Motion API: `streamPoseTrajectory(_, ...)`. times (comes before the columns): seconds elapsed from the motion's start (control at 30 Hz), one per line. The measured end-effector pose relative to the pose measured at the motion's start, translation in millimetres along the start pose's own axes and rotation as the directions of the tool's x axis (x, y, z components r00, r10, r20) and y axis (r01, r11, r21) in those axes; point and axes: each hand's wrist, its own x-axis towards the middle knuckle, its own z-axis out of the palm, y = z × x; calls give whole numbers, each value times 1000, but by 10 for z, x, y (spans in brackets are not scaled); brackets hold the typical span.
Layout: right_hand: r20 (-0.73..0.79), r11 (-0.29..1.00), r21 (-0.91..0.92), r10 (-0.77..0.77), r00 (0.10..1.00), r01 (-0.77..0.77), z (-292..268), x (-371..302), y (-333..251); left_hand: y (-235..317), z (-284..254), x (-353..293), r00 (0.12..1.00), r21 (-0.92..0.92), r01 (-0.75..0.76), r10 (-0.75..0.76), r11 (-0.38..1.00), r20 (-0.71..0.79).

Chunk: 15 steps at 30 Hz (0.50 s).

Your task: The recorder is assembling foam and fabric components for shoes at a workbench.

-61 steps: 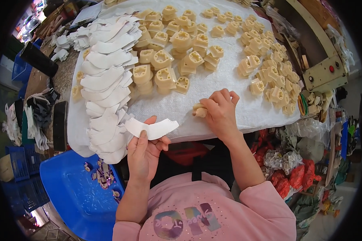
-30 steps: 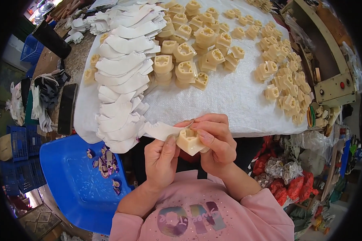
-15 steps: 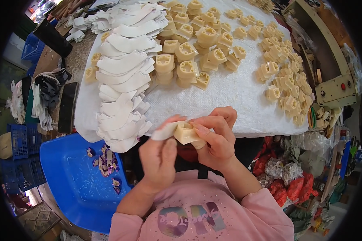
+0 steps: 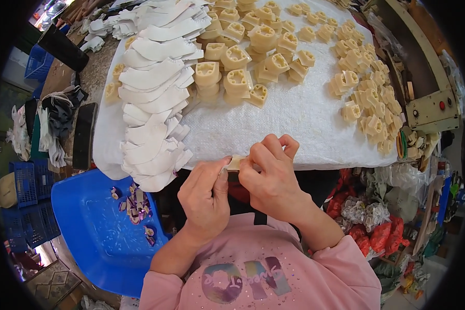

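Over the table's front edge, a cream-coloured plastic-looking piece (image 4: 235,164) is held between both hands, mostly covered by the fingers. My left hand (image 4: 204,194) pinches its left end between thumb and fingers. My right hand (image 4: 273,178) is closed on its right end, fingers curled. No white strip can be made out in the hands now. Beyond them, a long overlapping row of white curved strips (image 4: 149,135) lies on the left. Stacks of cream hollow pieces (image 4: 237,82) stand behind the hands, and smaller cream pieces (image 4: 371,98) are heaped on the right.
A white woven sheet (image 4: 294,129) covers the table. At the lower left sits a blue basin (image 4: 95,237) with several purple-and-white scraps (image 4: 138,202). A dark phone (image 4: 84,135) lies by the table's left edge. Red and clear plastic bags (image 4: 380,235) are piled at lower right.
My left hand has turned and its fingers have closed; the white strip it held against the cream piece is now out of sight. My right hand has rolled over the piece, hiding most of it.
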Motion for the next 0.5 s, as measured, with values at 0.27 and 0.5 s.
streamPoseTrajectory(0.27, -148, 971, 240, 34, 988, 2, 119, -55, 169, 25, 5, -25, 998, -116, -24, 29, 993, 47)
streamPoseTrajectory(0.5, -121, 816, 578, 105, 987, -16, 106, -120, 203, -222, 31, 6, 997, -333, -35, 56, 942, 53)
